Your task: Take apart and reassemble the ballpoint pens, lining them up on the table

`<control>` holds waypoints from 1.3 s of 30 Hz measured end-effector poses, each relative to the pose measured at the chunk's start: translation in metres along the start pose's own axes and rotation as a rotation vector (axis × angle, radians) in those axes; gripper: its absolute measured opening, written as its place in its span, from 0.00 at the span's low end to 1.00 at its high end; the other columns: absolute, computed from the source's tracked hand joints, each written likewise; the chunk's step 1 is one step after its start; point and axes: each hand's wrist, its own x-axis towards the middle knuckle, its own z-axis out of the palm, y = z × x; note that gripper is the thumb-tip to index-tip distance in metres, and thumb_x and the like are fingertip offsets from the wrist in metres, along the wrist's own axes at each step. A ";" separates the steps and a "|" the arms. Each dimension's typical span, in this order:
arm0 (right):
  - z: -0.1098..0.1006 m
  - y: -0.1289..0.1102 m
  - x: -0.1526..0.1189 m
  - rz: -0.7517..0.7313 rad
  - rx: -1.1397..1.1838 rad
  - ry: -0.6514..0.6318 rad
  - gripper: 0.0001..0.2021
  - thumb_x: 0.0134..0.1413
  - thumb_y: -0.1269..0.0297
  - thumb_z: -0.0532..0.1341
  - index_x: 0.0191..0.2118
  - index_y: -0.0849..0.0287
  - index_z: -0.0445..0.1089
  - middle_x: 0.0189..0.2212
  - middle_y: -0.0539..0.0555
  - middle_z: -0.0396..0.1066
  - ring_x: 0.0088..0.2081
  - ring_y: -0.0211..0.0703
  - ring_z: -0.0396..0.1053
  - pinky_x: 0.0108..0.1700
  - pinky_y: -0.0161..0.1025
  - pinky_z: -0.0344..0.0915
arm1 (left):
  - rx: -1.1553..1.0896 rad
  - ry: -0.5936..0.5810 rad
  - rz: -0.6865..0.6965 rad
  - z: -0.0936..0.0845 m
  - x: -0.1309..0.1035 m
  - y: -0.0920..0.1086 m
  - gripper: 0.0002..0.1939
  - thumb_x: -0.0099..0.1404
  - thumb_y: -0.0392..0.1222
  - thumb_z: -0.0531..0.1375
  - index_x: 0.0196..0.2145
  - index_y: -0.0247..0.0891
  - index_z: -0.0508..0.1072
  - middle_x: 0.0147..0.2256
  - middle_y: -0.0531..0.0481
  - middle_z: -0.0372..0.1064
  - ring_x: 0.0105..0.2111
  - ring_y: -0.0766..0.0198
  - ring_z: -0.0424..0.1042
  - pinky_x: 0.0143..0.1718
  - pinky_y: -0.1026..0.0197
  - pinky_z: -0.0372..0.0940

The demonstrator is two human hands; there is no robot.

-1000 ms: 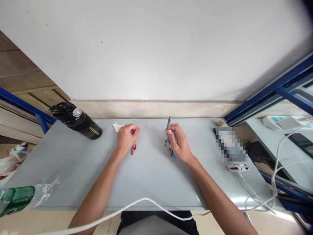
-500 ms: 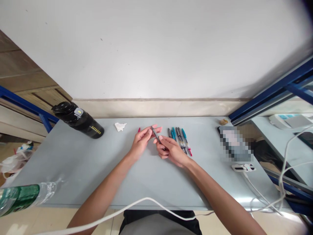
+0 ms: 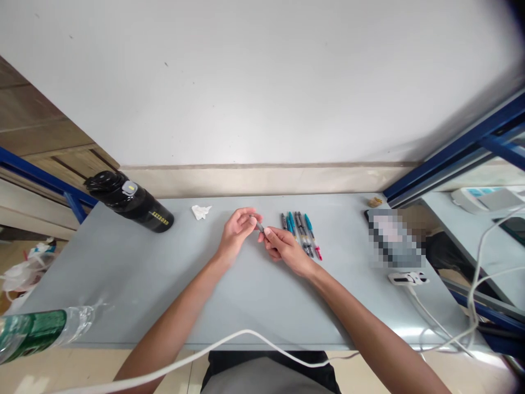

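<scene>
A dark grey pen (image 3: 259, 225) is held up at a slant between my two hands above the middle of the table. My left hand (image 3: 235, 234) is closed at the pen's upper left end, thumb and fingers meeting there. My right hand (image 3: 287, 250) grips the lower part, its thumb lying along the barrel and its fingers curled beneath. Just beyond my right hand, several pens (image 3: 303, 225) lie side by side on the table, some with teal ends, some dark grey. A red pen end (image 3: 318, 253) shows at the near side of that row.
On the grey table (image 3: 164, 290) stand or lie a black bottle (image 3: 143, 207), crumpled tissue (image 3: 200, 212), a blurred phone (image 3: 394, 238) and a white plug-like device (image 3: 408, 279). A white cable (image 3: 246, 332) crosses the front. A green-labelled plastic bottle (image 3: 45, 331) is at left.
The pen has tipped lower and further left between my hands. My left fingers have curled in around its end. The red tip beside my left hand is now hidden.
</scene>
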 end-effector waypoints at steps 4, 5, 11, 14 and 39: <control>-0.006 -0.004 0.001 0.014 -0.029 -0.010 0.27 0.69 0.35 0.61 0.40 0.58 0.73 0.25 0.43 0.49 0.23 0.34 0.42 0.25 0.37 0.41 | 0.022 -0.073 -0.010 0.001 -0.001 0.000 0.18 0.67 0.53 0.73 0.48 0.40 0.82 0.46 0.40 0.82 0.49 0.52 0.79 0.52 0.52 0.70; -0.007 -0.006 0.001 0.023 -0.038 -0.014 0.27 0.69 0.34 0.61 0.41 0.58 0.73 0.26 0.43 0.47 0.24 0.34 0.41 0.25 0.37 0.41 | 0.034 -0.043 -0.010 0.000 0.000 -0.001 0.16 0.66 0.52 0.74 0.44 0.40 0.82 0.44 0.42 0.82 0.47 0.53 0.79 0.51 0.52 0.70; -0.008 -0.011 -0.002 -0.067 -0.320 -0.009 0.24 0.75 0.39 0.54 0.39 0.56 0.69 0.28 0.46 0.53 0.27 0.38 0.49 0.30 0.39 0.50 | 0.027 0.097 -0.034 -0.002 0.003 -0.008 0.17 0.60 0.51 0.78 0.33 0.39 0.79 0.34 0.49 0.77 0.37 0.61 0.75 0.46 0.57 0.69; -0.012 -0.010 -0.003 -0.196 -0.590 0.043 0.19 0.77 0.46 0.55 0.38 0.54 0.65 0.31 0.49 0.65 0.31 0.41 0.60 0.36 0.41 0.57 | 0.045 0.130 -0.039 -0.001 0.003 -0.008 0.18 0.58 0.51 0.79 0.32 0.39 0.78 0.33 0.50 0.75 0.36 0.62 0.74 0.45 0.57 0.69; -0.022 -0.011 -0.004 -0.252 -0.926 0.132 0.08 0.78 0.58 0.53 0.43 0.51 0.64 0.35 0.53 0.76 0.34 0.49 0.71 0.38 0.44 0.63 | 0.085 0.144 -0.024 -0.001 0.002 -0.013 0.17 0.57 0.50 0.79 0.36 0.39 0.81 0.36 0.48 0.78 0.40 0.60 0.76 0.49 0.57 0.69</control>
